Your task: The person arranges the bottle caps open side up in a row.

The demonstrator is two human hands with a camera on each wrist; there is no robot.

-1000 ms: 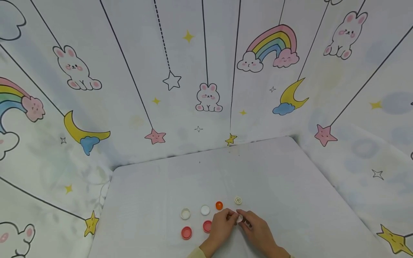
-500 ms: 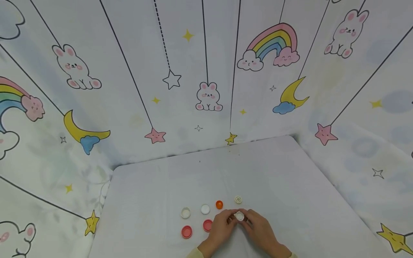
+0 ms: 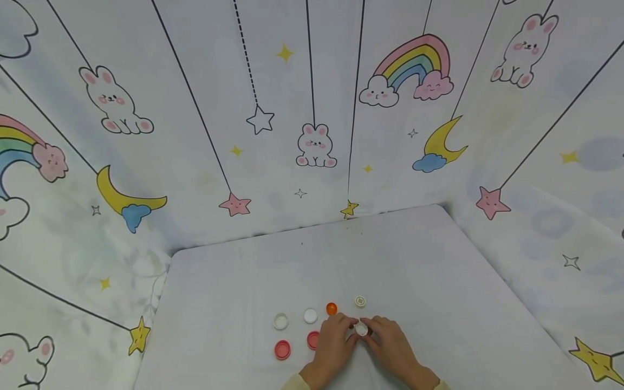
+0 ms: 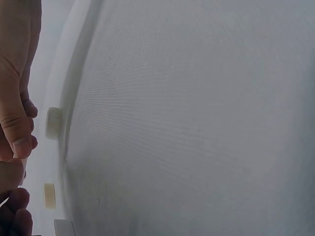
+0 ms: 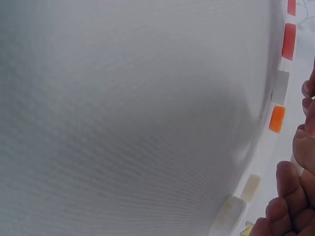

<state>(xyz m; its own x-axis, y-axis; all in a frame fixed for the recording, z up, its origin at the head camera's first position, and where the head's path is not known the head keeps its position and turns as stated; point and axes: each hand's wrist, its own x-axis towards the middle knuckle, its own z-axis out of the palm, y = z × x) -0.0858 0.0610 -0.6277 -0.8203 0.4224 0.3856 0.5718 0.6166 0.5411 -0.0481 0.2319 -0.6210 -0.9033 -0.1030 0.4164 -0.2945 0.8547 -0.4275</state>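
Note:
A small round white cap (image 3: pixel 361 329) is pinched between the fingertips of both hands, just above the front part of the white table. My left hand (image 3: pixel 333 344) holds its left side, and my right hand (image 3: pixel 391 346) grips the right side. Fingers cover much of its edge. Just beyond the hands lie an orange cap (image 3: pixel 331 309) and a cream cap (image 3: pixel 360 301). Beside the left hand, one red cap (image 3: pixel 313 340) is partly covered. In the left wrist view the left hand (image 4: pixel 15 98) shows at the edge; the right hand (image 5: pixel 295 196) appears in the right wrist view.
Farther left lie a white cap (image 3: pixel 310 316), a cream ring-like cap (image 3: pixel 280 321) and another red cap (image 3: pixel 282 350). The white-covered table (image 3: pixel 234 281) meets cloth walls (image 3: pixel 273 179) printed with rabbits, stars and rainbows at its back and sides.
The white cap between the fingers has turned from a tilted position to show its round face upward. Both hands have shifted slightly around it; the caps on the table stay where they were.

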